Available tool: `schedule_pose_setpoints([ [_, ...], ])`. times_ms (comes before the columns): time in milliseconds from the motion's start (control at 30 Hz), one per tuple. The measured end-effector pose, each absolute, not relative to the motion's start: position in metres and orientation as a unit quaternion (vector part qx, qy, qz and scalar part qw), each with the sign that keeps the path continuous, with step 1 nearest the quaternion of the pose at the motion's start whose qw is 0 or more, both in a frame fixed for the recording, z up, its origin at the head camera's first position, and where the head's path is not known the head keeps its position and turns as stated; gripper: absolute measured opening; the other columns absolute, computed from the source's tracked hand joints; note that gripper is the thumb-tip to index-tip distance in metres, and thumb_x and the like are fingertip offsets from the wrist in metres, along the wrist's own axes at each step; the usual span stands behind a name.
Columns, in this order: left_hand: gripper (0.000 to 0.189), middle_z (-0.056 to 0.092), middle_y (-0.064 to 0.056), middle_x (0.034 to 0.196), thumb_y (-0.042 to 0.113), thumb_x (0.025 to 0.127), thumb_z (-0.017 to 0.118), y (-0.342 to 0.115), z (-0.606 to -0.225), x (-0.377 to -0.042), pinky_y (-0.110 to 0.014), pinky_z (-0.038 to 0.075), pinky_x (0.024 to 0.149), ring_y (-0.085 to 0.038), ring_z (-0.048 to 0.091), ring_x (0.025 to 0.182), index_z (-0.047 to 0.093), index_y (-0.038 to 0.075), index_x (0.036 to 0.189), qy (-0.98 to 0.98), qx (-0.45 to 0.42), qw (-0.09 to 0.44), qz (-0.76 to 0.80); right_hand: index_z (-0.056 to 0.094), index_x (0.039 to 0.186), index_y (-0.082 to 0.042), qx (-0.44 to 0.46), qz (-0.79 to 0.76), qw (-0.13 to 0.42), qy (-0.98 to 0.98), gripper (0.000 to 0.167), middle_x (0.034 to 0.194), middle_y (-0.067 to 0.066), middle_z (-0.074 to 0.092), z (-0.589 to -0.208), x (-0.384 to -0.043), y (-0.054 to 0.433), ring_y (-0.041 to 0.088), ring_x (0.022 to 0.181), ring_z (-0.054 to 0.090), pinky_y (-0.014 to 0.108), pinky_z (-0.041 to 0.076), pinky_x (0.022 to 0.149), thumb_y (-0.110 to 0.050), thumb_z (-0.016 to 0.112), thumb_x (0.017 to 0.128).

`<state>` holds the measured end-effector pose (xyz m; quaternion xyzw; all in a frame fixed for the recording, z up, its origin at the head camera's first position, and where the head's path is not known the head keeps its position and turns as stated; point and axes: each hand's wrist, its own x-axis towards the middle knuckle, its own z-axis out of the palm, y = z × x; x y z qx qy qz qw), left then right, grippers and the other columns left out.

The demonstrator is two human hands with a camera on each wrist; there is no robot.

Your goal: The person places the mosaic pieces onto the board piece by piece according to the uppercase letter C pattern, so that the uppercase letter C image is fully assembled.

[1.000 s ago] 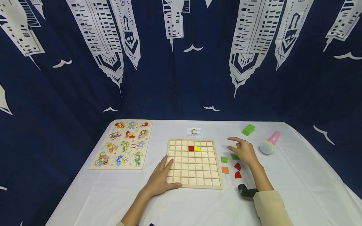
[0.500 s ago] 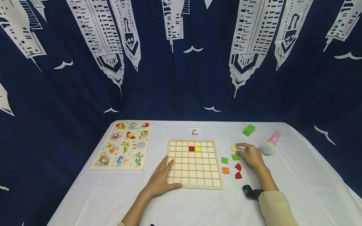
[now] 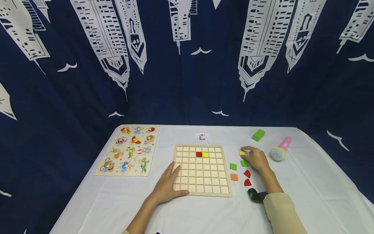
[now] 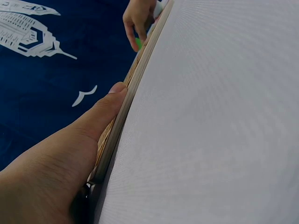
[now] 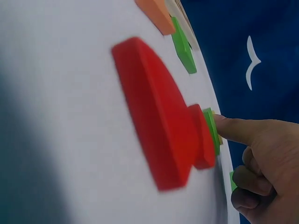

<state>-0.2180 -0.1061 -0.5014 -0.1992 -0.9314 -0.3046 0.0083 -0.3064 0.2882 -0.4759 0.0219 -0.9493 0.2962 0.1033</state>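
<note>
My left hand (image 3: 166,187) lies at the lower-left corner of a wooden grid board (image 3: 204,178), fingers along its left side and thumb (image 4: 105,112) on the near edge. A red square block (image 3: 199,154) and a yellow block (image 3: 205,154) sit side by side in its upper cells. To the right of the board, my right hand (image 3: 257,159) pinches another yellow block (image 3: 242,153) between thumb and index finger, partly hiding it. Just in front lies a green block (image 3: 244,163). In the right wrist view, red quarter-round blocks (image 5: 154,126) stand large before the hand.
Green (image 3: 233,166) and orange square blocks (image 3: 234,177) lie beside the board. A pattern card (image 3: 202,137) is behind it. An insect puzzle board (image 3: 127,149) lies left. Farther right are a green cuboid (image 3: 258,135), a pink toy microphone (image 3: 281,149) and a black device (image 3: 256,196) near the right wrist.
My right hand drew back to the right, uncovering the loose yellow block, then came in left again and closed thumb and index finger on it. My left hand stays on the board.
</note>
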Motion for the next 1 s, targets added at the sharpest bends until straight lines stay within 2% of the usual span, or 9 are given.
schedule_pose_setpoints([
  [300, 0.110, 0.005, -0.013, 0.154, 0.077, 0.064, 0.059, -0.105, -0.503, -0.219, -0.054, 0.022, 0.104, -0.038, 0.012, 0.137, 0.024, 0.013, 0.147, -0.932, -0.205, 0.013, -0.298, 0.068, 0.108, -0.007, 0.018, 0.288, 0.070, -0.955, 0.029, 0.062, 0.003, 0.043, -0.470, -0.311, 0.288, 0.018, 0.057, 0.038, 0.030, 0.029, 0.049, -0.018, 0.071, 0.081],
  [567, 0.110, 0.004, -0.013, 0.154, 0.077, 0.064, 0.059, -0.106, -0.503, -0.218, -0.055, 0.021, 0.104, -0.038, 0.012, 0.137, 0.024, 0.013, 0.147, -0.934, -0.201, 0.013, -0.295, 0.065, 0.113, -0.002, -0.005, 0.289, 0.044, -0.956, 0.043, 0.075, 0.010, 0.052, -0.466, -0.305, 0.295, 0.023, 0.069, 0.043, 0.031, 0.033, 0.056, -0.028, 0.072, 0.080],
  [800, 0.109, 0.005, -0.015, 0.153, 0.076, 0.065, 0.059, -0.107, -0.504, -0.218, -0.056, 0.022, 0.103, -0.040, 0.013, 0.136, 0.025, 0.012, 0.147, -0.932, -0.205, 0.016, -0.298, 0.065, 0.111, 0.000, 0.011, 0.288, 0.051, -0.956, 0.038, 0.059, 0.003, 0.040, -0.468, -0.300, 0.303, 0.018, 0.056, 0.036, 0.030, 0.030, 0.050, -0.021, 0.069, 0.081],
  [1000, 0.109, 0.005, -0.015, 0.153, 0.075, 0.065, 0.060, -0.106, -0.504, -0.219, -0.057, 0.022, 0.103, -0.039, 0.013, 0.136, 0.025, 0.012, 0.147, -0.931, -0.204, 0.016, -0.301, 0.065, 0.109, 0.000, 0.016, 0.279, 0.069, -0.958, 0.032, 0.057, 0.002, 0.041, -0.472, -0.303, 0.301, 0.017, 0.053, 0.037, 0.029, 0.030, 0.048, -0.016, 0.069, 0.082],
])
